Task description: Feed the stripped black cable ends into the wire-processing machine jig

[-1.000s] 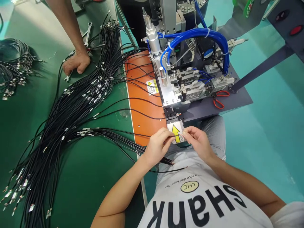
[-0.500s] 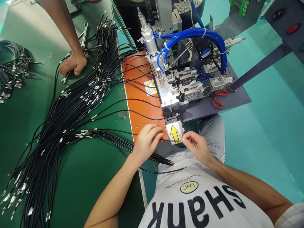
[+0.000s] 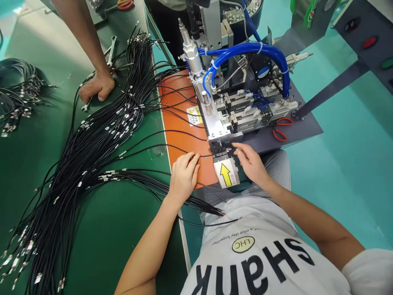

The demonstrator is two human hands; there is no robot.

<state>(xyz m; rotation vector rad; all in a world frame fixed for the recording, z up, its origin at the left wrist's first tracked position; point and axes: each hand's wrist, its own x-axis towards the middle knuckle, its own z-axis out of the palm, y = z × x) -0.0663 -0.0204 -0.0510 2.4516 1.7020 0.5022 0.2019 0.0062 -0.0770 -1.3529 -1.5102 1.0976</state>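
Note:
My left hand (image 3: 183, 174) lies on the orange plate (image 3: 179, 127), its fingertips closed on a thin black cable (image 3: 172, 147) that runs into the black fixture (image 3: 219, 149) at the front of the machine. My right hand (image 3: 251, 162) reaches to the same fixture from the right, fingers stretched out and touching its edge, holding nothing. Just below the fixture is a white label with a yellow arrow (image 3: 226, 174). A few more black cables (image 3: 205, 209) with stripped ends hang over the bench edge by my lap.
A large bundle of black cables (image 3: 92, 143) spreads over the green bench, with another pile (image 3: 15, 98) at far left. Another person's hand (image 3: 96, 86) rests by a wrench (image 3: 111, 47). The machine carries blue hoses (image 3: 260, 48); red scissors (image 3: 281, 129) lie on its base.
Both hands moved up from in front of the arrow label. The left hand went onto the orange plate with the cable. The right hand unclenched and reached the fixture.

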